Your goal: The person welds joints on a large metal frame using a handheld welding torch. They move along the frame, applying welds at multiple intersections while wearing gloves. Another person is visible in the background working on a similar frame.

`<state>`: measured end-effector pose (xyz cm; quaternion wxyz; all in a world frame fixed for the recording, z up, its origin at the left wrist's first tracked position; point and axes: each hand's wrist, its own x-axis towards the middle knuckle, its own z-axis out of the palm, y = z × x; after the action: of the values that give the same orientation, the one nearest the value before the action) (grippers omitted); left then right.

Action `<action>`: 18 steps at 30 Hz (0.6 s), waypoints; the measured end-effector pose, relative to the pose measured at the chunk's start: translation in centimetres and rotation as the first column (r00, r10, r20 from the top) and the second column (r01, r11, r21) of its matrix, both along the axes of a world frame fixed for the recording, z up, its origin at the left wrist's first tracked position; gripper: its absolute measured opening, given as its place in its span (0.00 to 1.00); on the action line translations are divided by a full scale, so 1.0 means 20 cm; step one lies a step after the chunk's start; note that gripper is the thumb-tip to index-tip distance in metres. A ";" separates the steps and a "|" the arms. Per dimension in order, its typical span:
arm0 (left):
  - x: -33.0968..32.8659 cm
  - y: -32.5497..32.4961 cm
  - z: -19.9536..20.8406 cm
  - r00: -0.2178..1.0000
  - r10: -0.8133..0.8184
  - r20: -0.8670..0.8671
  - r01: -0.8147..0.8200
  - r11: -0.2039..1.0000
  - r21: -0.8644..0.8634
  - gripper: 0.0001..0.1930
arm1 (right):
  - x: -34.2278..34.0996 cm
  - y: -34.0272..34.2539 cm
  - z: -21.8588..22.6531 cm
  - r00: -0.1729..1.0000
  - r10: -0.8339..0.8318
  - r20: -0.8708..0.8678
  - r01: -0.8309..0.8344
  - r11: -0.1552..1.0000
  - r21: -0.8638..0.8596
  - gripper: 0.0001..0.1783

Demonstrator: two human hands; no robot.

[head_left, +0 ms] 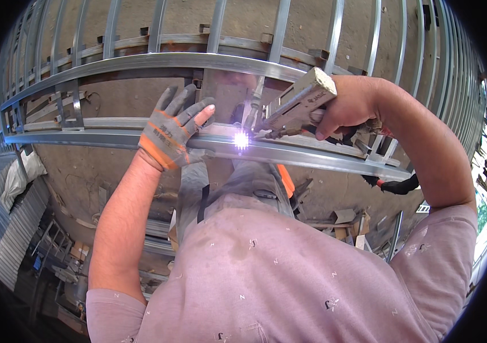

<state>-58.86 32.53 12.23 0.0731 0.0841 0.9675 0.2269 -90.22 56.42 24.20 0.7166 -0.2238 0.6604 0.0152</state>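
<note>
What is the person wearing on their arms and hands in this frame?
The left hand wears a grey knit work glove with orange trim at the cuff and fingertips, one fingertip worn through. The right hand is bare. Both forearms are uncovered; short sleeves of a pale pink patterned T-shirt end above the elbows.

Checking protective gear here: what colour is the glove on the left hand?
Grey with orange trim on the cuff and knuckles; the glove shows best in the head view.
</note>
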 end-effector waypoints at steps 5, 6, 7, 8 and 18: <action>0.00 0.00 0.01 1.000 0.003 0.008 -0.003 1.000 -0.012 0.61 | 0.01 0.00 0.02 1.000 0.007 -0.008 -0.007 1.000 -0.010 0.28; 0.00 0.00 0.01 1.000 0.006 0.009 -0.006 1.000 -0.013 0.61 | 0.01 -0.01 0.02 1.000 0.010 -0.012 -0.011 1.000 -0.009 0.28; 0.00 0.00 0.01 1.000 0.009 0.001 -0.009 1.000 -0.009 0.61 | 0.02 -0.01 0.02 1.000 0.014 -0.016 -0.014 1.000 -0.007 0.28; 0.00 0.00 0.01 1.000 0.012 -0.006 -0.012 1.000 -0.004 0.62 | 0.02 -0.01 0.02 1.000 0.019 -0.016 -0.019 1.000 -0.007 0.29; -0.01 0.01 0.01 1.000 0.012 -0.001 -0.012 1.000 0.003 0.58 | 0.01 0.01 0.00 0.998 0.048 -0.031 -0.048 0.999 0.000 0.39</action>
<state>-59.03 32.63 12.49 0.0711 0.0785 0.9677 0.2289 -90.01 56.53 24.15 0.7057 -0.2396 0.6658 0.0357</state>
